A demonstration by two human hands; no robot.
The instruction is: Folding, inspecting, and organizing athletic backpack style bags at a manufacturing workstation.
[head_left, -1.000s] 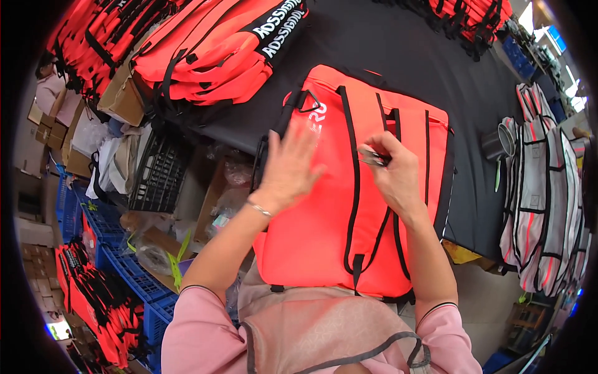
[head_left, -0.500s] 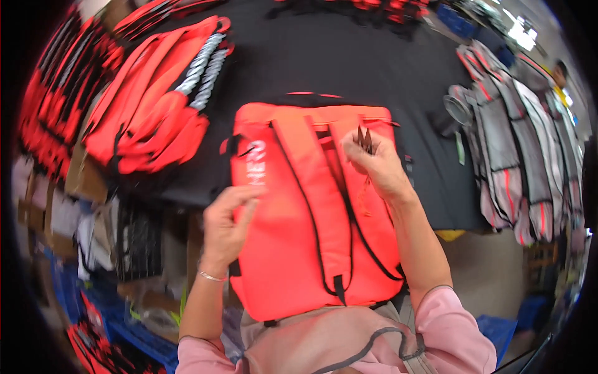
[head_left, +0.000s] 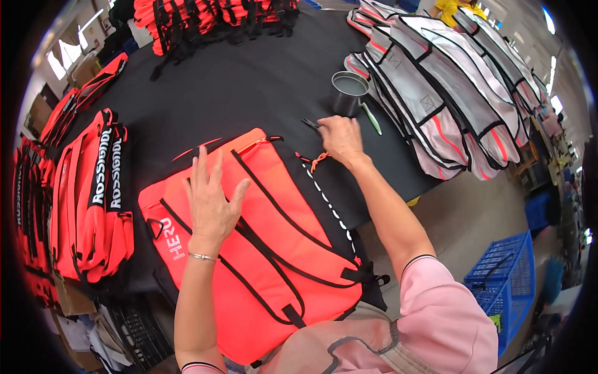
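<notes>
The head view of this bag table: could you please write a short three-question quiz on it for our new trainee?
1. True or false: the left hand lies flat with spread fingers on the orange backpack.
2. What does the right hand hold at its fingertips? A) a small dark tool B) a roll of tape C) a water bottle
3. Which thing lies just right of the metal cup on the black table?

Key
1. True.
2. A; too small in this view to tell its exact kind.
3. A green-handled tool, lying between the cup and the stack of grey bags.
</notes>
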